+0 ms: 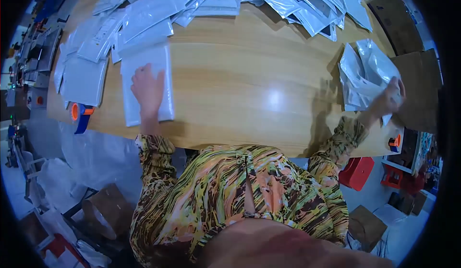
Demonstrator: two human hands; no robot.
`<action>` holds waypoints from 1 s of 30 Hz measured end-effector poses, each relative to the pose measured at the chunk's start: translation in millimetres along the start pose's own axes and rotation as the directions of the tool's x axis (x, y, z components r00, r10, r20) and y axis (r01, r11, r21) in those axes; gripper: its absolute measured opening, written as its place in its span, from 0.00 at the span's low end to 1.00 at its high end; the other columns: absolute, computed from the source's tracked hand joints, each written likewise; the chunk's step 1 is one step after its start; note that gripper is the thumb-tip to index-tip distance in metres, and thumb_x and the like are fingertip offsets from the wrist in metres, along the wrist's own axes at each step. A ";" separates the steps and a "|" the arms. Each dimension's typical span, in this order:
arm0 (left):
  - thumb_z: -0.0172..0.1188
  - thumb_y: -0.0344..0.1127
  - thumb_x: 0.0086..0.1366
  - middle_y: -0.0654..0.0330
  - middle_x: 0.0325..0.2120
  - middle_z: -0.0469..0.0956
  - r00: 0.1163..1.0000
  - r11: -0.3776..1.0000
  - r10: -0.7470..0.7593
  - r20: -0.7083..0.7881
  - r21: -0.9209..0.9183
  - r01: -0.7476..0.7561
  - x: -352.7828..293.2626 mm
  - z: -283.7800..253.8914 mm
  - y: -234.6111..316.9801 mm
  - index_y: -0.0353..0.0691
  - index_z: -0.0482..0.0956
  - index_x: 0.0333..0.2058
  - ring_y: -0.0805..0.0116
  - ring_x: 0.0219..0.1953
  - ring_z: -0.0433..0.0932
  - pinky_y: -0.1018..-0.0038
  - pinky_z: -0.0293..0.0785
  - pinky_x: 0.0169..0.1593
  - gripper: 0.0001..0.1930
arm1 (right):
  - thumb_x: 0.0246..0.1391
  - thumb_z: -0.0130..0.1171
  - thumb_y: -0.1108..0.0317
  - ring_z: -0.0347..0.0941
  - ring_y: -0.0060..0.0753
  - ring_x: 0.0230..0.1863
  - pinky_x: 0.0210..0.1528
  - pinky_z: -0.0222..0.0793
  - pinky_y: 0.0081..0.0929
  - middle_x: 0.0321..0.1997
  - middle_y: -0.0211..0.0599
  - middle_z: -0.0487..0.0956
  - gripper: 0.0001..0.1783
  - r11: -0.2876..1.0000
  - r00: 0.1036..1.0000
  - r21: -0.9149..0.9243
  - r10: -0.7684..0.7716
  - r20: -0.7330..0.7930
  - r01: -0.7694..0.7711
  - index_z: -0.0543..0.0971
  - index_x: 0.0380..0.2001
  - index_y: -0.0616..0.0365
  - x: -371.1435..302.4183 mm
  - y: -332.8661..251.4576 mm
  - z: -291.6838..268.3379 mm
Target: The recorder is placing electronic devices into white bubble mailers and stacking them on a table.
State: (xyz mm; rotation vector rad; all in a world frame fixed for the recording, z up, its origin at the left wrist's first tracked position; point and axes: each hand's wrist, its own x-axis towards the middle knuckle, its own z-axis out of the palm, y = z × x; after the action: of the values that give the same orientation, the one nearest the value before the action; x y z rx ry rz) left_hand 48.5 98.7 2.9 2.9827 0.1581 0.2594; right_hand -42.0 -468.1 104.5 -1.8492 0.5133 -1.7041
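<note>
My left hand (148, 89) lies palm down on a flat white packet (132, 107) near the left front of the table, its fingers bent but apart. The packet has a smooth, shiny plastic edge on its right side. At the right end of the table, my right hand (391, 97) is closed on the edge of a crumpled white plastic bag (379, 64). That bag is part of a loose pile, and its folds stand up above the tabletop. My right fingertips are partly hidden.
Flat plastic-wrapped packets (153, 11) are heaped along the far left, with more packets (307, 9) at the far right. A tape dispenser (80, 117) sits at the left table edge, an orange roll (394, 142) at the right. Cardboard (417, 90) borders the right side.
</note>
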 end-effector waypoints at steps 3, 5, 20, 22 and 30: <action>0.60 0.46 0.59 0.48 0.45 0.73 0.992 0.992 0.123 -0.024 -0.039 -0.124 -10.6 10.1 27.4 0.37 0.73 0.47 0.50 0.46 0.70 0.60 0.67 0.50 0.23 | 0.51 0.65 0.66 0.74 0.28 0.37 0.41 0.69 0.24 0.39 0.34 0.80 0.14 0.984 0.840 -0.130 -0.032 0.541 0.121 0.80 0.42 0.56 -37.4 -43.5 65.4; 0.61 0.45 0.58 0.48 0.44 0.70 0.941 0.932 0.337 -0.039 -0.127 -0.339 -15.3 18.6 47.5 0.33 0.72 0.46 0.49 0.42 0.69 0.60 0.69 0.47 0.23 | 0.49 0.67 0.62 0.75 0.35 0.37 0.41 0.69 0.30 0.41 0.34 0.80 0.22 0.971 0.664 -0.057 -0.114 0.739 0.230 0.77 0.48 0.51 -65.9 -18.5 110.9; 0.65 0.40 0.55 0.54 0.43 0.71 0.834 0.769 0.551 -0.009 -0.381 -0.513 -1.3 20.4 98.0 0.38 0.71 0.49 0.54 0.46 0.69 0.63 0.64 0.54 0.25 | 0.51 0.61 0.60 0.77 0.38 0.31 0.31 0.70 0.29 0.45 0.26 0.81 0.16 0.797 0.476 0.069 -0.425 0.770 0.599 0.79 0.45 0.42 -108.7 -21.9 216.2; 0.66 0.40 0.54 0.54 0.42 0.71 0.824 0.756 0.560 -0.084 -0.353 -0.550 4.9 24.1 102.4 0.39 0.72 0.49 0.54 0.46 0.69 0.64 0.64 0.54 0.25 | 0.52 0.62 0.60 0.74 0.32 0.25 0.26 0.67 0.25 0.35 0.25 0.82 0.12 0.795 0.563 0.051 -0.471 0.679 0.604 0.81 0.41 0.44 -94.6 -51.1 197.3; 0.68 0.46 0.51 0.53 0.42 0.71 0.811 0.796 0.577 0.097 -0.288 -0.532 0.3 4.5 138.4 0.38 0.73 0.46 0.55 0.47 0.69 0.64 0.64 0.51 0.27 | 0.56 0.63 0.57 0.61 0.17 0.21 0.25 0.58 0.16 0.21 0.23 0.74 0.13 0.917 0.738 0.324 -0.050 0.673 -0.233 0.81 0.32 0.57 -42.4 -94.8 140.2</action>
State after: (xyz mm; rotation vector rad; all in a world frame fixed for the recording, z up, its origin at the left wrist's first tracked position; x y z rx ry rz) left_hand 62.3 -38.1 19.6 2.6994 -0.7369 0.0552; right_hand 82.6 -348.3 128.1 -1.9188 -0.0438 -0.8629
